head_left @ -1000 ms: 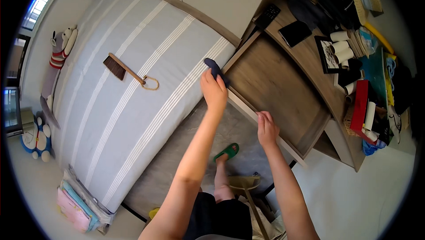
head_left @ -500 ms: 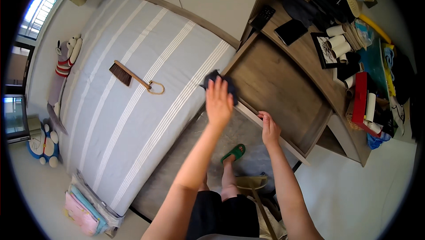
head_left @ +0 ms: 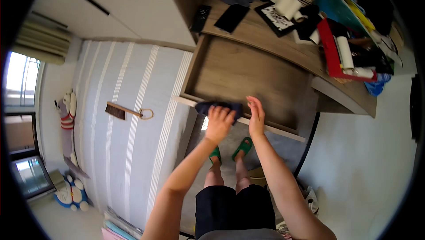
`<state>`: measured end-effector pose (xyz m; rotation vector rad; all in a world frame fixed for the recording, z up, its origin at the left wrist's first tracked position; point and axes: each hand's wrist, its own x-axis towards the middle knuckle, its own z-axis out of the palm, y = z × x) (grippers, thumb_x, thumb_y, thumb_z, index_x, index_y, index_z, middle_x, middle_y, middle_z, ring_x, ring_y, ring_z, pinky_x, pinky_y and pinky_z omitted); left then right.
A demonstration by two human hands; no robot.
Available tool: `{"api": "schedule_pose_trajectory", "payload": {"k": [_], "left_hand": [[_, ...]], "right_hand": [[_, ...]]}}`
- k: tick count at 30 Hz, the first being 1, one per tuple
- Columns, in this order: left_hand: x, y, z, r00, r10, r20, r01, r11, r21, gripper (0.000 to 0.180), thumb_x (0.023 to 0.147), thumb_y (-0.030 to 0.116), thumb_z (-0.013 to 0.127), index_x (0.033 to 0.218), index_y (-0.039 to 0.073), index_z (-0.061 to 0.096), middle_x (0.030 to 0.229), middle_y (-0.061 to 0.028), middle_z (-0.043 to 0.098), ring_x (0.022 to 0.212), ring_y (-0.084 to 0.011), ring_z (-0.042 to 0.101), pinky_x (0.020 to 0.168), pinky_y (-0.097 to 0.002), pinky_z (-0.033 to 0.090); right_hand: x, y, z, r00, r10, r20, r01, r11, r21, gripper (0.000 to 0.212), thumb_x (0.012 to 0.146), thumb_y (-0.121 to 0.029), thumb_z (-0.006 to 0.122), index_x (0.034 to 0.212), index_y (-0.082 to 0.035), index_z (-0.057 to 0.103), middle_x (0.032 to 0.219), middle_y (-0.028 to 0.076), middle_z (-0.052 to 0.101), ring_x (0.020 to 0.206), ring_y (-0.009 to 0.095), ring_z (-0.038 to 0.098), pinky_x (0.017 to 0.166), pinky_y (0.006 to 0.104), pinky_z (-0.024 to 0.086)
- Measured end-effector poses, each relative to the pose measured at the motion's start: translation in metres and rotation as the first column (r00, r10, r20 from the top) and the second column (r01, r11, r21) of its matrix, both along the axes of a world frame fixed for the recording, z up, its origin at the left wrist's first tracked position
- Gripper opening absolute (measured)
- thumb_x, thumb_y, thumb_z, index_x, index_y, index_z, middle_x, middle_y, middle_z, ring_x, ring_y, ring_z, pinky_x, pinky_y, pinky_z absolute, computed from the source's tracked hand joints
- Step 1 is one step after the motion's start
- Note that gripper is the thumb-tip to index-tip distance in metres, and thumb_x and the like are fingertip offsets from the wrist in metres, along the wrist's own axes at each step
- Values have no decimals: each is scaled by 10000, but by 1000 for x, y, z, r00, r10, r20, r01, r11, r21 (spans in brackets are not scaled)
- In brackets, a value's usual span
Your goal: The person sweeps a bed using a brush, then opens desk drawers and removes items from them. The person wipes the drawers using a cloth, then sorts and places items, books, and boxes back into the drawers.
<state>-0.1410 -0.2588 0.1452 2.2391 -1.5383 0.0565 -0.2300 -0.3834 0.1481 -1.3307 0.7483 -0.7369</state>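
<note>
My left hand grips a dark navy cloth, its fingers curled over it. The cloth lies along the top of the front board of a pulled-out wooden drawer; nothing shows inside the drawer. Just right of the cloth, my right hand is at the same front board, its fingers stretched out over the edge and holding nothing. Whether its palm touches the board is hard to tell.
To the left is a bed with a striped cover and a wooden-handled brush on it. The desk behind the drawer carries a phone, a picture frame, white rolls and a red box. Plush toys lie by the window.
My view has swung toward the drawer. My left hand has moved with the cloth from the drawer's left corner along its front board. My right hand's fingers have straightened.
</note>
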Motion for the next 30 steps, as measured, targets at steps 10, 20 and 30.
{"api": "schedule_pose_trajectory", "payload": {"k": [10, 20, 30], "left_hand": [[-147, -96, -5, 878, -476, -55, 478, 861, 174, 358, 726, 257, 508, 1000, 35, 568, 994, -112, 540, 966, -263, 448, 846, -392, 335], [21, -50, 14, 838, -467, -281, 433, 884, -179, 203, 764, 84, 545, 944, 40, 626, 984, -137, 605, 917, -318, 553, 808, -416, 437], [19, -52, 16, 550, -471, -690, 740, 658, 140, 390, 935, 294, 377, 1167, 18, 525, 1179, -175, 533, 1106, -326, 486, 936, -373, 375]], "right_hand": [[-124, -11, 16, 778, -473, -414, 185, 802, -568, 233, 888, -167, 401, 946, -63, 601, 1008, 103, 581, 968, 292, 532, 943, 423, 330], [-40, 71, -11, 359, -716, -598, 61, 658, -751, 490, 815, -339, 528, 1224, -75, 477, 1336, 122, 381, 1264, 330, 288, 1035, 524, 174], [-33, 37, -45, 55, -975, -215, 960, 111, -256, 660, 917, -283, 390, 1344, 122, 91, 1396, 331, 109, 1308, 429, 143, 1078, 430, 113]]}}
